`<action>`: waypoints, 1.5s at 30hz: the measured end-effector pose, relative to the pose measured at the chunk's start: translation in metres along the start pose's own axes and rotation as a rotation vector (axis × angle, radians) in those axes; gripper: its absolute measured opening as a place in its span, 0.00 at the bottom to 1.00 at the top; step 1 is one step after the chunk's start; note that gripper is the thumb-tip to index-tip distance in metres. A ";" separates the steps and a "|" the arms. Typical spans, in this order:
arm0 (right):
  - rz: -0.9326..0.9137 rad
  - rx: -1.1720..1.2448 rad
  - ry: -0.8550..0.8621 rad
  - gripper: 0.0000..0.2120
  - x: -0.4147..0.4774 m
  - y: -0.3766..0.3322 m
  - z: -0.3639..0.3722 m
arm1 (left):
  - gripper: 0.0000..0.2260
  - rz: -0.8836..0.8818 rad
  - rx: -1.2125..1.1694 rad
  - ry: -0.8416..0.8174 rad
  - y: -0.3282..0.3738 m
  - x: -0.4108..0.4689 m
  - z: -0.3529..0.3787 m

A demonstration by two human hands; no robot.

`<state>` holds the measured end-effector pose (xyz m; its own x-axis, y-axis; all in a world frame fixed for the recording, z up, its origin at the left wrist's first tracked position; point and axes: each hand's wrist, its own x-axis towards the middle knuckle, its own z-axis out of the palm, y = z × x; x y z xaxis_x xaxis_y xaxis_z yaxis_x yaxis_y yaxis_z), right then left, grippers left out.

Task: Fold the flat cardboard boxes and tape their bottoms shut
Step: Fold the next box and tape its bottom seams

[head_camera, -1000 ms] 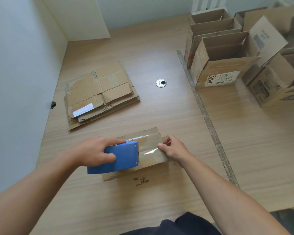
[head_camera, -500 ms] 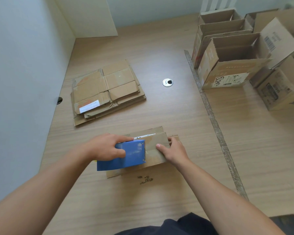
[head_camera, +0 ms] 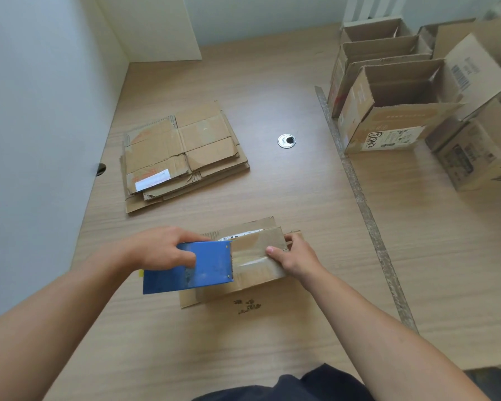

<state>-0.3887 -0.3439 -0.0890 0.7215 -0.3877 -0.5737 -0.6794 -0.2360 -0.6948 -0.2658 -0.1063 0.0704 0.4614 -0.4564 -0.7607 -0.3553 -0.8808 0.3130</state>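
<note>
The small cardboard box lies bottom-up near the front edge of the worktop, about midway along it. The left hand is closed around a blue tape dispenser, whose front end sits on the box's flaps. A strip of clear tape runs from there toward the right hand. That hand grasps the box's right end, thumb pressed on the flap seam. Its fingers seem to wrap the far side, though they are mostly hidden.

The box looks light and thin-walled, stiff across its panels but ready to buckle at the creases. It would likely skid on the smooth wood under the dispenser's pull, so holding it at the end, close to the seam, suits it. Flat boxes are stacked toward the left edge, and folded boxes stand at the far right.
</note>
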 end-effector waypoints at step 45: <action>0.110 -0.436 0.177 0.57 -0.046 -0.057 0.052 | 0.24 0.119 -0.192 -0.009 -0.078 0.007 0.017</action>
<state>-0.3756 -0.2662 -0.0456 0.6343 -0.5680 -0.5245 -0.7703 -0.5220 -0.3663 -0.2489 -0.0386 0.0311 0.4181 -0.5582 -0.7166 -0.2449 -0.8290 0.5029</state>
